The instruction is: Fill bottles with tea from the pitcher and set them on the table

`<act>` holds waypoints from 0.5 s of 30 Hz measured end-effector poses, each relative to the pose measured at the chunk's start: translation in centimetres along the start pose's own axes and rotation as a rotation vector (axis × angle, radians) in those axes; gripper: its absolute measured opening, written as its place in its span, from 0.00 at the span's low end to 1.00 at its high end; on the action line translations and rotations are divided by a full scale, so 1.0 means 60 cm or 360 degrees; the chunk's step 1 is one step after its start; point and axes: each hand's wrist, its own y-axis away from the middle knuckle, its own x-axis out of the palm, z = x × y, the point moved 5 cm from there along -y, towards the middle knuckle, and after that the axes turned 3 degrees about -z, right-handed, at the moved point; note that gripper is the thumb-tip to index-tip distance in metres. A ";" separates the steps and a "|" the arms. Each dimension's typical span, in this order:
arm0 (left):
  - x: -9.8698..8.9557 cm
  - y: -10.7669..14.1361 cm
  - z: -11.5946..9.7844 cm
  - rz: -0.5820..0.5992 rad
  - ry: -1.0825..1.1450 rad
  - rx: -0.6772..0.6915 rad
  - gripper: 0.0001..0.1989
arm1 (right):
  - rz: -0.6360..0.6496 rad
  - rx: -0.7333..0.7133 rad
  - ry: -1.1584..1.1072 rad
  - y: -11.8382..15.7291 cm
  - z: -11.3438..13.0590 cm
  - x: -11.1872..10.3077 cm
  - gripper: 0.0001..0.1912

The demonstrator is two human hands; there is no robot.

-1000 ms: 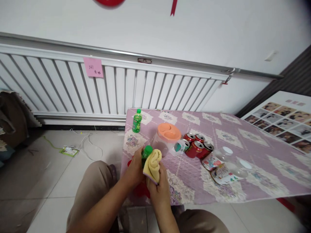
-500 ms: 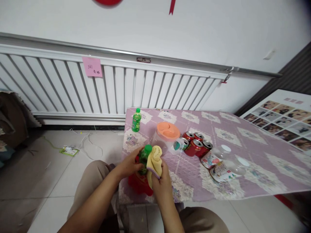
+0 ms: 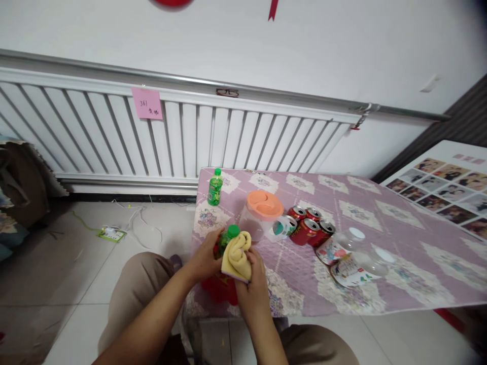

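Note:
My left hand [image 3: 208,255] is wrapped around a green plastic bottle [image 3: 230,233] with a green cap, held above the near left corner of the table. In my right hand [image 3: 255,279] is a folded yellow cloth [image 3: 239,258] with a pale purple edge, pressed against the bottle's side. The cloth covers much of the bottle's front. Under both hands lies a red item [image 3: 220,290], partly hidden. Just beyond the hands stands a clear container with an orange lid [image 3: 265,205].
A second green bottle [image 3: 215,188] stands at the table's far left corner. Several red drink cans [image 3: 306,229] are grouped right of the container, with a lying white-and-green cup [image 3: 284,226]. Two clear labelled bottles [image 3: 352,268] lie farther right. A photo board [image 3: 445,185] leans at the right.
My right hand has turned the yellow cloth and moved it slightly left, across the bottle's front. The left hand keeps its hold on the bottle. The view has shifted slightly.

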 end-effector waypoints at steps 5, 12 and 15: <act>-0.009 -0.012 -0.012 0.0220 0.0094 -0.0087 0.38 | 0.0022 0.0135 -0.0110 -0.006 -0.017 -0.006 0.24; 0.004 -0.003 0.002 -0.0187 0.0053 -0.0054 0.32 | 0.0042 -0.0145 0.0110 0.005 0.023 0.005 0.27; 0.001 0.001 0.000 -0.0221 -0.0043 0.0026 0.31 | 0.0037 -0.0173 0.0142 0.004 0.030 0.005 0.27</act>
